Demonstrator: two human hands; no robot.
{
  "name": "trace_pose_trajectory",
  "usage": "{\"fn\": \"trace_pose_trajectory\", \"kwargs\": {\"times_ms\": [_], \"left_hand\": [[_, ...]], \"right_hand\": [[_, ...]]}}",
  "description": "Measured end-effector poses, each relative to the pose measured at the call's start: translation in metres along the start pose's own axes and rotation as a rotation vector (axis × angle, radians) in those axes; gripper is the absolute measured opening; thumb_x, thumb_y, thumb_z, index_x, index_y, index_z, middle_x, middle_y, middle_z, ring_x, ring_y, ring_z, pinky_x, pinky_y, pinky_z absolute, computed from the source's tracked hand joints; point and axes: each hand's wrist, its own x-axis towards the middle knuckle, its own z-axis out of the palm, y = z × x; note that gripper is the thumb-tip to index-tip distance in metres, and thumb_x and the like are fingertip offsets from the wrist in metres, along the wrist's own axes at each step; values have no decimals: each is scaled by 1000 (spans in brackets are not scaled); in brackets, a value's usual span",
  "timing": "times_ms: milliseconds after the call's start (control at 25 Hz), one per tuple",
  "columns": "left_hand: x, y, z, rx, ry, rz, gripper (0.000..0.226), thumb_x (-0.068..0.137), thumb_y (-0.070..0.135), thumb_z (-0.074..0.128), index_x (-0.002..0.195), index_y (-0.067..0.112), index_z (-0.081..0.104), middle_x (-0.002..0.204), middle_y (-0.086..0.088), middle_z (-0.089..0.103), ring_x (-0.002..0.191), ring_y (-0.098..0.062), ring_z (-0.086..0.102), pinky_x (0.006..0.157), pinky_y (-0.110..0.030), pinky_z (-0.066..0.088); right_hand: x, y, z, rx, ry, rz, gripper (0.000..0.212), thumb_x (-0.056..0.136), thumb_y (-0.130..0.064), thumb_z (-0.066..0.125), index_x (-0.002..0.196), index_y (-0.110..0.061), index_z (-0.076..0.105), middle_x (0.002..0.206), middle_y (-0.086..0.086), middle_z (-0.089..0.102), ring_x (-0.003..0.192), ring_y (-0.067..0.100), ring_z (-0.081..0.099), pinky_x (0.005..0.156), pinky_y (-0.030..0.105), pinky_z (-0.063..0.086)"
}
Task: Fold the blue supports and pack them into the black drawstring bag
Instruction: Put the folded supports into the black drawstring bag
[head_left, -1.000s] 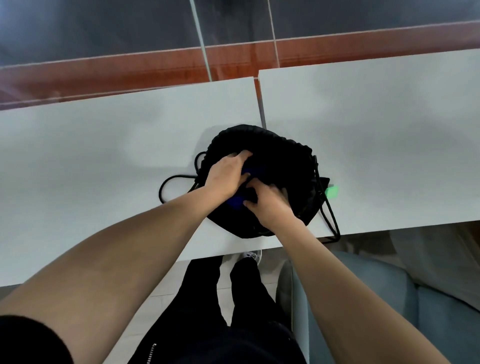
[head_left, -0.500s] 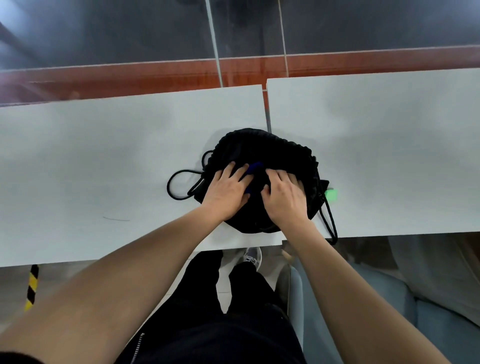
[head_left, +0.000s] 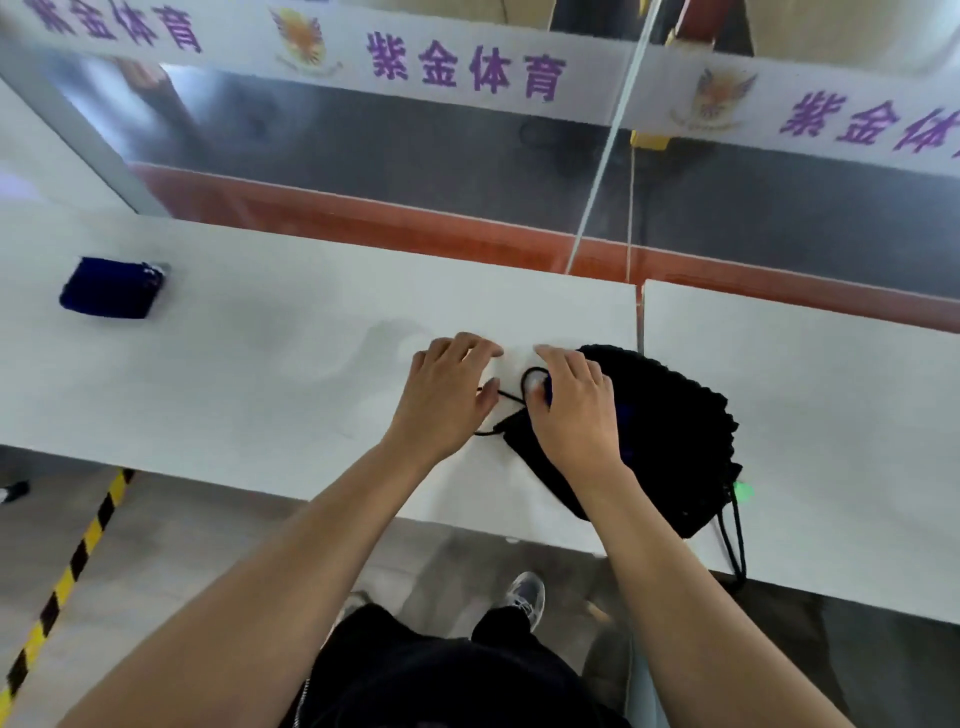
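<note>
The black drawstring bag (head_left: 670, 431) lies on the white table near its front edge, with a sliver of blue showing inside its mouth. My right hand (head_left: 574, 410) rests on the bag's left side, fingers spread and palm down. My left hand (head_left: 449, 395) hovers just left of the bag over the table, fingers apart, above the black cord loop (head_left: 511, 397). A folded blue support (head_left: 111, 288) lies alone at the far left of the table, well away from both hands.
Two white tables (head_left: 270, 338) meet at a narrow gap (head_left: 640, 317) behind the bag. A second cord (head_left: 732, 540) hangs over the front edge. Yellow-black floor tape (head_left: 67, 577) runs at lower left. A glass wall with a banner stands behind.
My view has swung left and up, revealing the blue support at far left. Both hands have left the bag's mouth and moved to its left side, by the cord.
</note>
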Motion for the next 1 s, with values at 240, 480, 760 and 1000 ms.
{"fn": "trace_pose_trajectory", "kwargs": {"times_ms": [240, 480, 760, 1000], "left_hand": [[-56, -120, -87, -19, 118, -109, 31, 96, 25, 57, 126, 22, 58, 130, 4, 59, 118, -25, 52, 96, -39, 40], [-114, -250, -148, -16, 161, -212, 30, 95, 26, 58, 124, 22, 60, 125, 4, 63, 114, -26, 54, 96, -37, 38], [-117, -383, -181, -19, 179, -348, 28, 94, 24, 59, 122, 21, 61, 120, 2, 65, 110, -28, 57, 93, -40, 42], [-74, -491, -199, -11, 106, -427, 27, 96, 23, 58, 123, 20, 61, 122, 1, 63, 108, -26, 58, 94, -38, 41]], "right_hand": [[13, -155, 51, 26, -7, -121, 43, 94, -19, 58, 138, -19, 54, 135, 3, 58, 118, 27, 56, 100, 41, 43], [13, -293, 122, 105, -60, -187, 42, 96, -20, 58, 137, -21, 54, 138, 0, 56, 124, 22, 53, 104, 36, 40], [65, -401, 196, 121, -138, -251, 39, 96, -22, 59, 135, -21, 55, 136, 1, 58, 123, 21, 54, 104, 36, 42], [136, -470, 277, 158, -255, -241, 40, 97, -21, 56, 137, -19, 54, 134, 3, 59, 119, 23, 55, 101, 38, 42]]}}
